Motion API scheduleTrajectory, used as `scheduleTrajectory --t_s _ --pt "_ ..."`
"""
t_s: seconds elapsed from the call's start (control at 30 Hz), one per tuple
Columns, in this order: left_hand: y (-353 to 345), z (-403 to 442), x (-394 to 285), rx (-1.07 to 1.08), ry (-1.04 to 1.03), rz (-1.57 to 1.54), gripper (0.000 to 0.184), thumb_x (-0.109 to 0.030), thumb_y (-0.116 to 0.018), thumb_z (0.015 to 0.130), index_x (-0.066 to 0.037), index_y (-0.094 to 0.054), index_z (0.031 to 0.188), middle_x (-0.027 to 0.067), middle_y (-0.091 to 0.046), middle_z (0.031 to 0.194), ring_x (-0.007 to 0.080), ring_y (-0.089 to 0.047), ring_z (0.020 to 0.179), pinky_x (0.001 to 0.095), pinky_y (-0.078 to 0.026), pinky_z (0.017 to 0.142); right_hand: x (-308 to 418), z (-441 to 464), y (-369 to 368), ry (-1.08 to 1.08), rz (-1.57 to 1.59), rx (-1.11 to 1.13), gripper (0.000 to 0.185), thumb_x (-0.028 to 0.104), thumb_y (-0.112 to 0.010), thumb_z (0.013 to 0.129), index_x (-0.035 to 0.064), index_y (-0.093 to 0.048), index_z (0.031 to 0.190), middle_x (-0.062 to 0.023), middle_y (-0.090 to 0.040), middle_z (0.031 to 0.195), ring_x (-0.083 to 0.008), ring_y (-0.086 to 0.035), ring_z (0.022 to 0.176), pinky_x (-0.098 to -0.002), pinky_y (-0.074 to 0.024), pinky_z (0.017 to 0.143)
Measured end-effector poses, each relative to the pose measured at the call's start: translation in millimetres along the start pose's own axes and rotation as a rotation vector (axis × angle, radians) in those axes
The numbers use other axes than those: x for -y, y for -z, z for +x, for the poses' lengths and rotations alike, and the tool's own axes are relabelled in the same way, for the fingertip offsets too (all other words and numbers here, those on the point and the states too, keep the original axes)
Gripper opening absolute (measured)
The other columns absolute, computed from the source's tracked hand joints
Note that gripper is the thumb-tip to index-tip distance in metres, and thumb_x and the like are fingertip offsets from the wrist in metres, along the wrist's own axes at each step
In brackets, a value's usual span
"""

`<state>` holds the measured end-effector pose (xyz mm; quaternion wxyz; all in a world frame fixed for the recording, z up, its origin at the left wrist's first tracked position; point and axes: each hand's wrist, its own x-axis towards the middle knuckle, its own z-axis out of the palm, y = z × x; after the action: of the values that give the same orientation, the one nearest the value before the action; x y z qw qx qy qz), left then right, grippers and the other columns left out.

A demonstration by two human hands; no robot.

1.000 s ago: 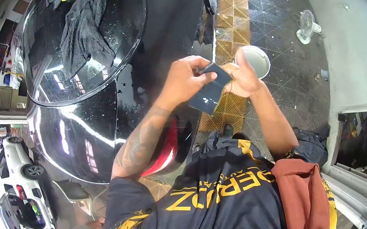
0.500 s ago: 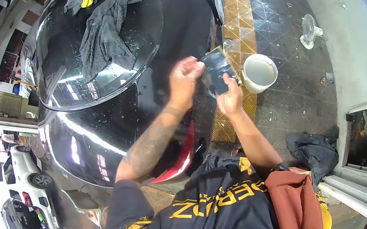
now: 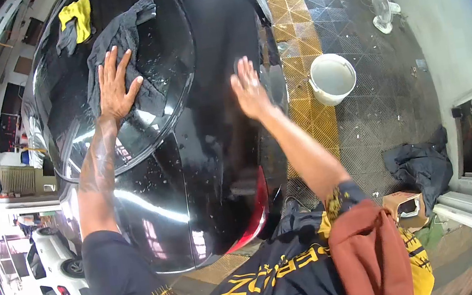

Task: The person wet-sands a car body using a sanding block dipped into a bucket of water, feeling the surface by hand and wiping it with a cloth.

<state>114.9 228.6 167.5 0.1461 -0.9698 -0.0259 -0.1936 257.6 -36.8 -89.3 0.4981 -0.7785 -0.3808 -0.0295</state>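
My left hand [image 3: 115,92] lies spread on a grey towel [image 3: 149,96], which rests on the wet rear glass of a black car [image 3: 215,132]. Its fingers point up the view and its thumb is apart. Over the car's black side panel, to the right of the glass, is my right hand [image 3: 251,93], with fingers stretched out and slightly blurred. I cannot make out the thin dark sheet near either hand.
A white bucket [image 3: 332,79] stands on the tiled floor right of the car. Farther right are a white fan [image 3: 383,9] and dark cloth [image 3: 421,162]. A cardboard box [image 3: 405,207] sits below, and a yellow cloth [image 3: 76,18] lies on the glass.
My hands have moved apart from the dark sheet they were handling. The left has gone up and left onto the towel; the right has shifted left over the panel.
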Motion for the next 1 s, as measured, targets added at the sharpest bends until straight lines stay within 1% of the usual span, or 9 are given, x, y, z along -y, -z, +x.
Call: scheduleTrajectory --t_s 0.07,0.13,0.23,0.4,0.5,0.6,0.73,0.9,1.0 --pt "1 1 0 -0.015 -0.014 -0.042 0.069 -0.049 -0.055 0.095 -0.021 -0.036 0.156 0.0135 -0.02 0.166 0.034 -0.014 0.154 0.054 -0.008 0.123 9 40 28 -0.181 0.048 0.091 0.071 0.044 -0.03 0.107 -0.0039 -0.013 0.158 -0.0259 -0.009 0.165 -0.0391 -0.007 0.154 -0.0466 -0.01 0.125" --pt "1 0 0 -0.014 -0.013 -0.058 0.069 -0.048 -0.055 0.095 -0.02 -0.037 0.155 0.0131 -0.021 0.166 0.0335 -0.015 0.154 0.0534 -0.008 0.123 -3 4 10 -0.013 0.086 0.018 0.067 0.039 -0.031 0.108 -0.0026 -0.015 0.158 -0.0264 -0.01 0.165 -0.0427 -0.009 0.153 -0.0516 -0.0133 0.124" --pt "1 1 2 -0.015 -0.017 -0.048 0.067 -0.048 -0.053 0.095 -0.02 -0.04 0.154 0.013 -0.022 0.165 0.0334 -0.017 0.154 0.0531 -0.009 0.123 33 -63 24 -0.011 0.126 0.078 0.067 0.039 -0.033 0.108 -0.0006 -0.015 0.159 -0.0289 -0.011 0.164 -0.0459 -0.011 0.152 -0.0568 -0.0141 0.122" --pt "3 -2 -1 -0.003 0.005 -0.067 0.066 -0.047 -0.052 0.095 -0.018 -0.041 0.154 0.0138 -0.024 0.165 0.0343 -0.019 0.153 0.054 -0.009 0.123 3 30 22 -0.036 -0.096 -0.011 0.064 0.034 -0.035 0.108 0.0002 -0.016 0.158 -0.0316 -0.011 0.163 -0.0498 -0.013 0.15 -0.056 -0.0134 0.122" --pt "4 4 -2 -0.007 -0.01 -0.094 0.064 -0.042 -0.054 0.095 -0.015 -0.043 0.152 0.0148 -0.024 0.165 0.035 -0.019 0.153 0.0545 -0.01 0.122 28 -22 33 0.094 0.294 0.076 0.064 0.02 -0.044 0.104 0.0013 -0.016 0.159 -0.0275 -0.008 0.165 -0.0472 -0.011 0.152 -0.0535 -0.012 0.123" --pt "1 5 -1 -0.012 -0.009 -0.108 0.064 -0.042 -0.054 0.095 -0.013 -0.044 0.152 0.0159 -0.024 0.165 0.0356 -0.02 0.153 0.0543 -0.009 0.122 29 -31 34 0.14 0.312 0.094 0.064 0.023 -0.039 0.106 0.0007 -0.014 0.159 -0.028 -0.008 0.165 -0.047 -0.009 0.152 -0.0537 -0.0111 0.123" --pt "3 7 -3 -0.006 -0.018 -0.109 0.064 -0.044 -0.052 0.096 -0.011 -0.044 0.151 0.016 -0.026 0.164 0.0349 -0.02 0.153 0.0541 -0.01 0.122 -35 59 8 0.24 0.131 0.013 0.059 0.02 -0.038 0.106 -0.0045 -0.019 0.156 -0.0302 -0.01 0.164 -0.0477 -0.01 0.152 -0.0541 -0.0127 0.123" --pt "0 9 -4 -0.013 -0.023 -0.102 0.064 -0.045 -0.05 0.097 -0.01 -0.045 0.151 0.0163 -0.027 0.163 0.0347 -0.021 0.153 0.0545 -0.01 0.122 35 -41 44 0.12 0.377 0.159 0.07 0.014 -0.048 0.099 -0.0028 -0.015 0.158 -0.0308 -0.008 0.164 -0.0482 -0.008 0.152 -0.0541 -0.0103 0.123" --pt "1 13 -1 -0.01 -0.033 -0.104 0.065 -0.046 -0.049 0.097 -0.01 -0.044 0.151 0.0167 -0.027 0.163 0.035 -0.021 0.153 0.0542 -0.011 0.122 23 -1 39 0.136 0.323 0.08 0.071 0.016 -0.049 0.099 -0.0033 -0.014 0.158 -0.031 -0.007 0.164 -0.0486 -0.007 0.152 -0.0555 -0.011 0.122"
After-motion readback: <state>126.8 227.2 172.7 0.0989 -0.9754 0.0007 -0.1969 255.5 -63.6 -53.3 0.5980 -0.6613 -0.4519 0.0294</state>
